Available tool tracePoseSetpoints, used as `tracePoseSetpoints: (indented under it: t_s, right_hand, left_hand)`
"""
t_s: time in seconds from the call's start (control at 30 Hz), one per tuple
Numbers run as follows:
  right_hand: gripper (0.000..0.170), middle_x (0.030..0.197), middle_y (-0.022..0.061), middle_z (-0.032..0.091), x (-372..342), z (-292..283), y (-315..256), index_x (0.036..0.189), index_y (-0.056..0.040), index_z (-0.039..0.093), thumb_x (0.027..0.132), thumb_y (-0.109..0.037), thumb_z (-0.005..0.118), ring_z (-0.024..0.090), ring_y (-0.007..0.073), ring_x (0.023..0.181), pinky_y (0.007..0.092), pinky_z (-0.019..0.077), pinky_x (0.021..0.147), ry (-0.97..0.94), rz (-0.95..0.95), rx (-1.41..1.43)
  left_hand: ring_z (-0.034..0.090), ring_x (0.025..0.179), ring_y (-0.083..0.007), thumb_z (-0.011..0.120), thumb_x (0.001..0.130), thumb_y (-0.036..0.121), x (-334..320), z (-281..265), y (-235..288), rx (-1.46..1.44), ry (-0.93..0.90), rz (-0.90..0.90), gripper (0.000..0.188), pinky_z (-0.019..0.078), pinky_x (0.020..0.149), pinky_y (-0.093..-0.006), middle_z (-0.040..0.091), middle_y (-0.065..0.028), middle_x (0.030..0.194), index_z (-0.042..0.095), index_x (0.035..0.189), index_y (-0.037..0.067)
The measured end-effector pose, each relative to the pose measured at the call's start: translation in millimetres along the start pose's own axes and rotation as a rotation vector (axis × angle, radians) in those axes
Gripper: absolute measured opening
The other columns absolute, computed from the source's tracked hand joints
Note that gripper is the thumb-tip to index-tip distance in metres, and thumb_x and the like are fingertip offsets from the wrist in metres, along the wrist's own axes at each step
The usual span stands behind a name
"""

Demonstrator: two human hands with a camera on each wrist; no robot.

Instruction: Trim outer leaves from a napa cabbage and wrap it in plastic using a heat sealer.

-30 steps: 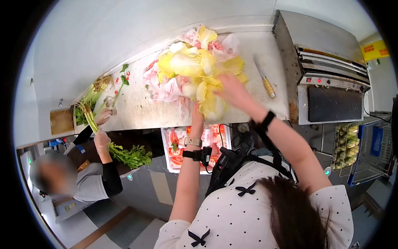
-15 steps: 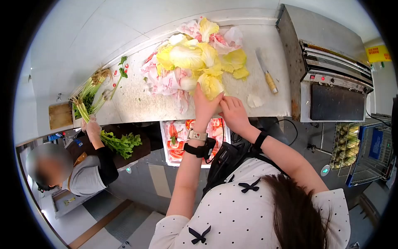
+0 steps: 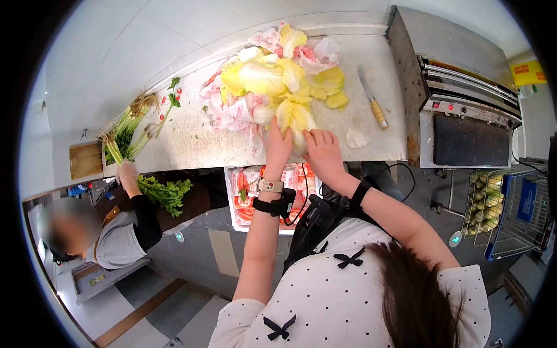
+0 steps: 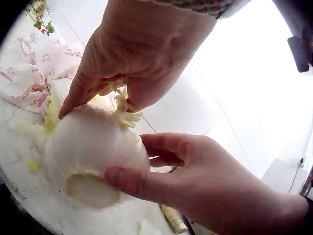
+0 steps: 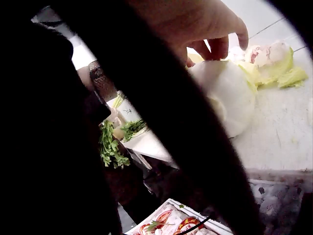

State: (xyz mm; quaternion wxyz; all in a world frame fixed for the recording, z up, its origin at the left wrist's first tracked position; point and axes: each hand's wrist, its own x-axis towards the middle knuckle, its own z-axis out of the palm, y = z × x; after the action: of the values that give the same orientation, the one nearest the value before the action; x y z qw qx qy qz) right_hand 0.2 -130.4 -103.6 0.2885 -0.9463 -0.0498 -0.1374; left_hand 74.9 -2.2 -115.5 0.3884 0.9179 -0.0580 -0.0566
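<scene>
Both hands hold a napa cabbage (image 3: 296,119) near the front edge of the worktop, its leafy yellow end pointing away. My left hand (image 3: 278,147) grips its left side; in the left wrist view its fingers curl over the pale cabbage (image 4: 93,147) beside a frayed strip of leaf (image 4: 126,113). My right hand (image 3: 325,154) holds the other side, thumb close to the round cut base (image 4: 92,190). Beyond lies a heap of yellow leaves (image 3: 261,80) on pink-printed white wrapping (image 3: 229,118). A black strap blocks much of the right wrist view.
A wooden-handled knife (image 3: 377,111) and a pale leaf scrap (image 3: 356,138) lie to the right, before a wrapping machine (image 3: 464,87). Below the edge stands a white crate (image 3: 231,211) of red-labelled packs. At left, another person (image 3: 125,232) handles leafy greens (image 3: 165,194).
My right hand has come back from the far leaves to the cabbage's near end. The hands then parted slightly to either side of it. The other person's hands shifted on the greens.
</scene>
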Motion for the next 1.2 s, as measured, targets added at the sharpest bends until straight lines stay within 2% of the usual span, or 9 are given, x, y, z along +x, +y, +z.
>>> tracePoseSetpoints:
  t_s: [0.13,0.23,0.33,0.57,0.67,0.83,0.97,1.13,1.2]
  right_hand:
    - [0.046,0.096,0.0105,0.048,-2,5,4,0.103,-0.0001,0.048,0.058,-0.002,0.060,0.047,0.0251,0.097,0.0397,0.0325,0.093,-0.004,-0.048,-0.081]
    - [0.043,0.092,0.0107,0.047,-3,6,5,0.099,-0.0007,0.048,0.057,-0.001,0.060,0.047,0.0255,0.093,0.0394,0.0334,0.090,-0.033,-0.050,-0.094]
    - [0.041,0.089,0.0112,0.047,-3,9,4,0.096,-0.0011,0.048,0.057,0.000,0.059,0.047,0.0258,0.091,0.0387,0.0347,0.086,-0.044,-0.042,-0.075]
    - [0.034,0.086,0.0098,0.048,-2,12,5,0.087,-0.0063,0.047,0.059,-0.004,0.066,0.048,0.0283,0.088,0.0382,0.0363,0.077,-0.185,0.097,0.012]
    - [0.035,0.087,0.0097,0.049,-9,19,4,0.090,-0.0062,0.049,0.059,-0.002,0.064,0.048,0.0285,0.087,0.0379,0.0380,0.074,-0.119,-0.086,-0.084]
    - [0.051,0.086,0.0083,0.050,1,12,8,0.108,-0.0057,0.050,0.060,-0.009,0.068,0.049,0.0244,0.087,0.0345,0.0397,0.074,-0.028,-0.067,0.071]
    - [0.068,0.087,0.0099,0.051,4,4,9,0.121,-0.0091,0.046,0.058,-0.012,0.073,0.050,0.0265,0.086,0.0362,0.0417,0.074,-0.129,-0.130,0.079]
    - [0.061,0.085,0.0093,0.051,7,5,14,0.114,-0.0085,0.048,0.058,-0.012,0.073,0.052,0.0259,0.083,0.0353,0.0441,0.070,-0.166,-0.192,0.010]
    - [0.057,0.084,0.0091,0.051,9,5,13,0.109,-0.0079,0.049,0.058,-0.013,0.073,0.052,0.0257,0.082,0.0354,0.0448,0.068,-0.155,-0.227,-0.016]
  left_hand:
    - [0.048,0.108,-0.0388,0.048,0.085,0.016,-5,-4,1,-0.026,-0.015,0.009,0.050,0.0390,0.089,-0.0375,0.048,-0.0302,0.117,0.034,0.127,-0.008]
    - [0.052,0.098,-0.0419,0.049,0.084,0.011,-11,0,-7,0.005,0.071,0.145,0.047,0.0418,0.082,-0.0416,0.052,-0.0317,0.107,0.036,0.124,-0.010]
    - [0.051,0.099,-0.0419,0.048,0.085,0.011,-16,2,-10,0.041,0.089,0.183,0.046,0.0411,0.084,-0.0418,0.051,-0.0319,0.109,0.036,0.124,-0.010]
    - [0.048,0.105,-0.0400,0.050,0.085,0.017,-23,11,-12,-0.032,0.043,0.133,0.048,0.0390,0.089,-0.0396,0.049,-0.0302,0.113,0.038,0.122,-0.010]
    - [0.049,0.105,-0.0385,0.055,0.083,0.022,-17,11,-13,-0.016,0.033,0.062,0.052,0.0394,0.089,-0.0381,0.050,-0.0289,0.112,0.039,0.122,-0.009]
    - [0.056,0.095,-0.0353,0.058,0.081,0.024,2,3,-33,-0.196,-0.090,-0.143,0.051,0.0440,0.080,-0.0367,0.056,-0.0261,0.104,0.045,0.119,-0.007]
    - [0.057,0.090,-0.0350,0.056,0.081,0.021,0,3,-31,-0.029,-0.080,-0.003,0.047,0.0451,0.076,-0.0373,0.058,-0.0259,0.100,0.047,0.118,-0.006]
    - [0.054,0.096,-0.0397,0.050,0.082,0.014,-9,2,-19,-0.003,-0.054,0.177,0.043,0.0440,0.080,-0.0391,0.055,-0.0277,0.105,0.044,0.119,-0.007]
    - [0.051,0.104,-0.0370,0.049,0.084,0.014,-8,4,-26,0.046,-0.044,0.196,0.042,0.0415,0.086,-0.0363,0.052,-0.0269,0.112,0.043,0.121,-0.006]
